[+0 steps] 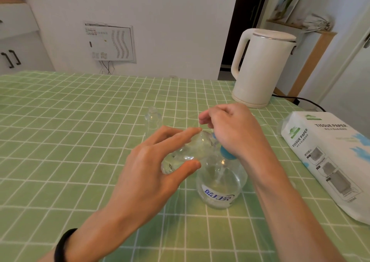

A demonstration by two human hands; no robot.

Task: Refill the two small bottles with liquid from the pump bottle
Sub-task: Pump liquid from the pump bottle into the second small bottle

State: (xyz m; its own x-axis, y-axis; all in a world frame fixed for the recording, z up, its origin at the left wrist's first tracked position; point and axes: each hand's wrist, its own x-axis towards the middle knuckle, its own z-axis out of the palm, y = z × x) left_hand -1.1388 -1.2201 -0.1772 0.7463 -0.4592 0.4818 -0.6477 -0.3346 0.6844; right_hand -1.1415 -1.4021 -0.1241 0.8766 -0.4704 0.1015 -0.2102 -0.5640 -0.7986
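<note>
A clear pump bottle (219, 187) with a blue collar and a blue-lettered label stands on the green checked tablecloth. My right hand (232, 129) rests on top of its pump head, fingers loosely curled; the head itself is hidden under the palm. My left hand (152, 169) holds a small clear bottle (190, 151) tilted on its side, its mouth up against the pump's spout, thumb below and fingers above. A second small clear bottle (153, 119) stands upright and uncapped farther back on the table.
A white electric kettle (262, 67) stands at the back right, its black cord (300, 99) trailing right. A pack of tissue paper (330, 161) lies along the right edge. The table (60, 131) is covered with the green cloth.
</note>
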